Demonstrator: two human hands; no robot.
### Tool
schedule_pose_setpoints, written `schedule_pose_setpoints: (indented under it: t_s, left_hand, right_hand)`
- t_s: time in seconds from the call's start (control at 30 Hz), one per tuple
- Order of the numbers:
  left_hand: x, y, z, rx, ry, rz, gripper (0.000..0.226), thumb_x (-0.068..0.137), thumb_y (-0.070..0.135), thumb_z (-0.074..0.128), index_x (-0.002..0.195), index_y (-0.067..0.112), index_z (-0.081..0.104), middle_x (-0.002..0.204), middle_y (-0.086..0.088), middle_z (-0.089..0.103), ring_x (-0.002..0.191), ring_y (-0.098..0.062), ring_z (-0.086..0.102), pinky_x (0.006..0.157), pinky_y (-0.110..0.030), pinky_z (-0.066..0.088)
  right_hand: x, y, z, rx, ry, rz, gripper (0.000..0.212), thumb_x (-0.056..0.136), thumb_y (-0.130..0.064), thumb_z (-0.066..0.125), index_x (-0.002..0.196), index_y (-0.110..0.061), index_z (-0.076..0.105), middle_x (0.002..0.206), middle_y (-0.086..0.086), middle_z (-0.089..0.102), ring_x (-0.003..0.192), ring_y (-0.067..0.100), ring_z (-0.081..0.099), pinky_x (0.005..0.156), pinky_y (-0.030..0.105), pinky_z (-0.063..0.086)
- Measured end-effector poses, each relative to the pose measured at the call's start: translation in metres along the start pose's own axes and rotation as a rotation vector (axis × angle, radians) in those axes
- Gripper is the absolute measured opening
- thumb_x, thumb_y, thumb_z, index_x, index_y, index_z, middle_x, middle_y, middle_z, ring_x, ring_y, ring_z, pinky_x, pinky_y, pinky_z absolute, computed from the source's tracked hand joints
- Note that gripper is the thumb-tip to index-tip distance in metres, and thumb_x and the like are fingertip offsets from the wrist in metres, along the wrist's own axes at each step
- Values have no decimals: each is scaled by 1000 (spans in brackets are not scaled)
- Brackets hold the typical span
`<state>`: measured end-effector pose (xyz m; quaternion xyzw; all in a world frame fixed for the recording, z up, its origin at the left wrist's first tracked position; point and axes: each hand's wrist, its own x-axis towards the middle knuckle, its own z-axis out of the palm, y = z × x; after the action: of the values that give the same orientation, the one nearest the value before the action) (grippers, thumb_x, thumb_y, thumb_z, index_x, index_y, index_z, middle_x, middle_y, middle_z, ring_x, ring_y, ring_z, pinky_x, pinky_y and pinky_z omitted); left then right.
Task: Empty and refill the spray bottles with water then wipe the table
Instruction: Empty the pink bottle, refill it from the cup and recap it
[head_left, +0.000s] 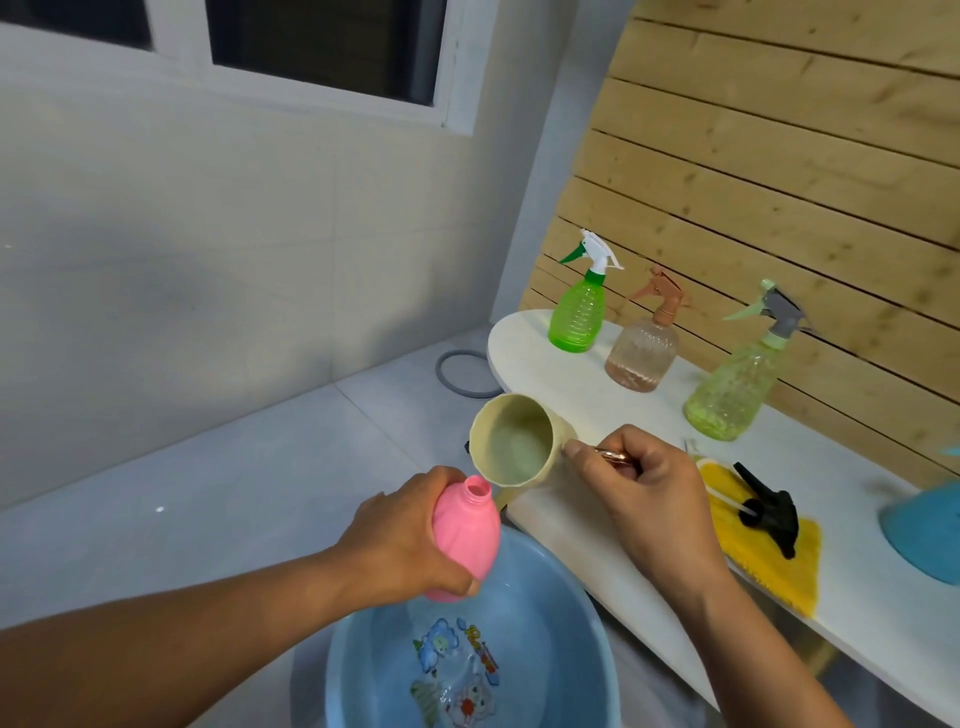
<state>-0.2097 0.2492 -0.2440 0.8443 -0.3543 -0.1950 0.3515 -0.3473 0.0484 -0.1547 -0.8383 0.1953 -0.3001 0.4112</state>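
Nearest, a blue basin (545, 597) sits on the floor below the worktop edge; it holds water, and cartoon decals show on its bottom. Above its rim, the left hand (400, 540) grips a pink bottle (465, 538), fingers curled round the body. The bottle is tilted, its uncapped neck pointing up toward a cream cup (514, 441). The right hand (649, 499) holds that cup by its handle, fingers clamped on the handle, thumb on top. The cup is tipped on its side, mouth facing the camera, lower lip just beside the bottle neck; whether they touch cannot be told.

Behind the right hand, a yellow cloth (769, 551) lies flat on the white worktop (571, 535). A black spray head (769, 506) with its white dip tube rests on the cloth. At the right frame edge, part of a blue object (930, 530) sits on the worktop.

Farther back, three capped spray bottles stand upright along the wooden slat wall: a pale green bottle (737, 384) with a grey head, a clear pinkish bottle (644, 353) with a brown head, and a bright green bottle (576, 312) with a white head. A grey ring (447, 374) lies on the floor beyond the worktop end.
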Motion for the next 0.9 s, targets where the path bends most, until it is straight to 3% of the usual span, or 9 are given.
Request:
schedule_pose_setpoints:
  t_s: [0.13, 0.9]
  left_hand:
    - [2, 0, 0, 1, 4, 5, 102, 46, 61, 89, 135, 53, 38, 124, 23, 56, 115, -17, 57, 97, -40, 55]
    - [7, 1, 3, 3, 6, 21, 103, 47, 61, 90, 135, 53, 37, 124, 23, 56, 114, -16, 58, 94, -40, 57]
  right_hand:
    - [-2, -5, -2, -79, 19, -45, 44, 86, -44, 75, 66, -13, 50, 53, -11, 37, 52, 7, 34, 51, 22, 28]
    - [-7, -22, -1, -328, 84, -216, 30, 85, -48, 71, 65, -35, 54, 75, -18, 52, 69, 4, 51, 53, 17, 31]
